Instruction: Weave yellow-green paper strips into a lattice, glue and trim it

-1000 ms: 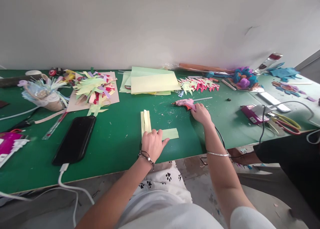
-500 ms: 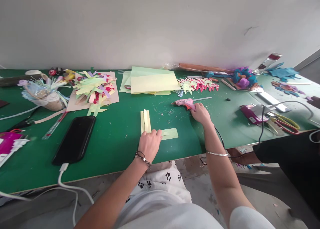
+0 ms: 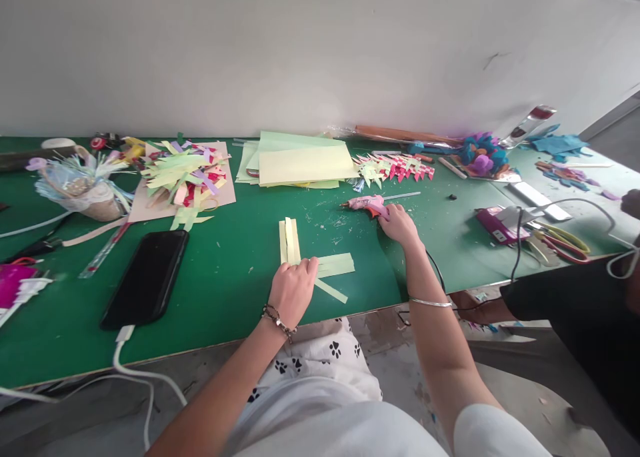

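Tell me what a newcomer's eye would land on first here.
Probably the pink glue gun, right of centre on the green table, with the person's right hand around its handle. Nearer the front edge, the left hand is on pale paper strips. Over to the left, a large black phone lies in front of a heap of multicoloured paper pieces.

The green counter [image 3: 225, 304] is wearing a smooth, faintly glossy finish, with pale specks [image 3: 323, 218] roughening it beside the glue gun [image 3: 367, 203], whose pink body is looking like plastic. The paper strips [image 3: 294, 240] and stacked paper sheets [image 3: 305, 164] are showing matt faces. The phone [image 3: 145, 277] is giving off a dark, smooth sheen, the bangle [image 3: 430, 302] is gleaming like polished metal, and the printed trousers [image 3: 320, 360] are looking like soft, matt cloth.
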The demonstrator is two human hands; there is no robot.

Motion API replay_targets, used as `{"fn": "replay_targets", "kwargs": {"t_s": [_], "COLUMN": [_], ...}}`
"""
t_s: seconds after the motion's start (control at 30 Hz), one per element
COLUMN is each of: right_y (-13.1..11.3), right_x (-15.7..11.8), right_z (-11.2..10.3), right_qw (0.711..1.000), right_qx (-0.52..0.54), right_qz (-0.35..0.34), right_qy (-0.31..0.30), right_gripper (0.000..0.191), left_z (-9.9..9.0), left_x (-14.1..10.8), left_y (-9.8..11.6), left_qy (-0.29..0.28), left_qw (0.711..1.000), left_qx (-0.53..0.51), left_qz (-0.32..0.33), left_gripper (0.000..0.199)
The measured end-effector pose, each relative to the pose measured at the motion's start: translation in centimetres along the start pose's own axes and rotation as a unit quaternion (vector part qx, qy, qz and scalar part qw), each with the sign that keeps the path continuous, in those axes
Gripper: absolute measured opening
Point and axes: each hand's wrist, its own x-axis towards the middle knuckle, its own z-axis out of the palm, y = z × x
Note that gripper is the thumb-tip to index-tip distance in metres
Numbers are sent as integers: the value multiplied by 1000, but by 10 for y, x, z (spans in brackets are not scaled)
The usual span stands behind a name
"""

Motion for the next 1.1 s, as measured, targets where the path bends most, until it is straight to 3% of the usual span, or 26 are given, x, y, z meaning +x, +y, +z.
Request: {"fn": "replay_targets", "kwargs": {"t_s": [0.4,0.6,0.83,0.97,1.1], "right_y": [0,0,1,1,0], "right_x": [0,1,1,2,0], "right_z": [-1,-1,1,2,2], "right_qw": [1000,1000,1000,1000,1000], "right_qx": [7,6,6,5,10], "right_qz": [0,0,1,1,-1], "right_qy": [-1,0,5,10,20], "right_gripper": [25,25,26,26,24], "left_z": [-3,-10,-11,-10,-7], "left_x": [-3,-8,-9,-10,-12], "left_y": [-3,-4,-18,-21,-21], "left_qy": [10,3,-17,-8,22], "left_qw": [999,996,987,981,977], "left_qx": [-41,-86,-158,-195,-211], "left_qz": [-20,-22,1,-13,-29], "left_gripper": [30,13,16,4,20]}}
